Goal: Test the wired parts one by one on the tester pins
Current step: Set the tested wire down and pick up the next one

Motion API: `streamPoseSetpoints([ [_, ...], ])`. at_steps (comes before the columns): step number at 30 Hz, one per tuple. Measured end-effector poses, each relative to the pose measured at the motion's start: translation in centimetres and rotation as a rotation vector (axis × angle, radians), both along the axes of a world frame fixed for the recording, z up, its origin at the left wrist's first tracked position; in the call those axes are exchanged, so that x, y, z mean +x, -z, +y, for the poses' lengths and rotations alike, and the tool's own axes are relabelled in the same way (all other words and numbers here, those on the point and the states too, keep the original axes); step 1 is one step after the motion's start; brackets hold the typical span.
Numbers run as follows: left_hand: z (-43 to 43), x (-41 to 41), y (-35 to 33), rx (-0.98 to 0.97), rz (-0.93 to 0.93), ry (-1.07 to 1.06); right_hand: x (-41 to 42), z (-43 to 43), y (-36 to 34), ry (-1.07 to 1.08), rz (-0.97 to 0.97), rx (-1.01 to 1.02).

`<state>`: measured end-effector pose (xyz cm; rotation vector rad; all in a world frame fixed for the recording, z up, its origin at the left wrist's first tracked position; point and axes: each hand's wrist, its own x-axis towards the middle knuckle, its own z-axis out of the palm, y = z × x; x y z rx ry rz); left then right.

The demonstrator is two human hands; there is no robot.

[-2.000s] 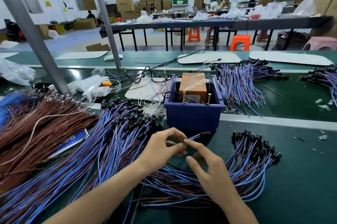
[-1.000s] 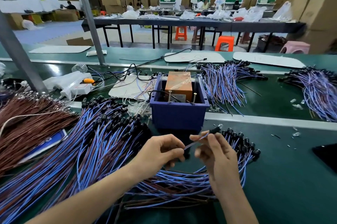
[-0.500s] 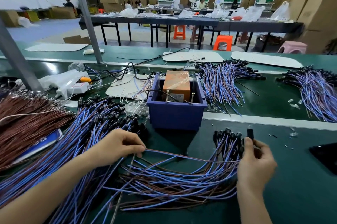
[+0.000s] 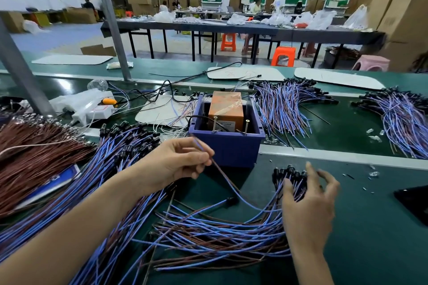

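Item one, left hand (image 4: 178,164), centre of the frame: I log thumb and forefinger pinching one wired part (image 4: 223,177), a paired blue and brown lead, with the other fingers curled beneath. The lead runs from the pinch down and right, sagging toward the lower-centre bundle (image 4: 215,236) of like leads on the green belt (image 4: 370,238). Its upper tip stands just in front of the blue bin (image 4: 227,148), apart from the two tester pins (image 4: 215,123) that rise upright at the bin's near rim. Item two, orange block (image 4: 225,108), taped, inside the bin behind the pins. Item three, right hand (image 4: 310,203), lower right: fingers spread and motion-blurred over the bundle's black capped ends (image 4: 283,172); I cannot tell whether any fingertip grips one. Item four, large heap of blue leads (image 4: 111,169), left of centre, and brown wire heap (image 4: 34,152), far left. Item five, further blue-lead heap (image 4: 284,108), upper right, just beside the bin.
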<state>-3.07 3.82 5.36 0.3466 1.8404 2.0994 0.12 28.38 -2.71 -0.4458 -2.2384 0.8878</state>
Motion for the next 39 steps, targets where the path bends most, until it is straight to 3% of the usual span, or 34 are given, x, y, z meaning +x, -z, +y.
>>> streamPoseSetpoints([
  [3,2.4,-0.7,-0.6,-0.124,0.045,-0.048,0.7,-2.0,-0.3,-0.360,0.324,0.011],
  [7,4.8,-1.0,-0.3,-0.081,0.070,-0.063,1.4,-4.3,0.6,-0.696,0.304,0.150],
  [11,5.6,-1.0,0.5,-0.042,0.076,-0.131,1.3,-4.5,0.9,-0.692,0.348,0.082],
  [16,5.2,-1.5,0.9,0.058,0.048,-0.196,1.3,-5.0,1.0,-0.730,0.305,0.167],
  [31,5.6,-1.9,2.7,0.022,0.111,-0.333,1.6,-5.0,0.8,-0.567,0.381,-0.068],
  [39,5.2,-2.5,3.4,-0.077,0.161,-0.407,1.4,-4.7,1.1,-0.488,0.265,-0.150],
])
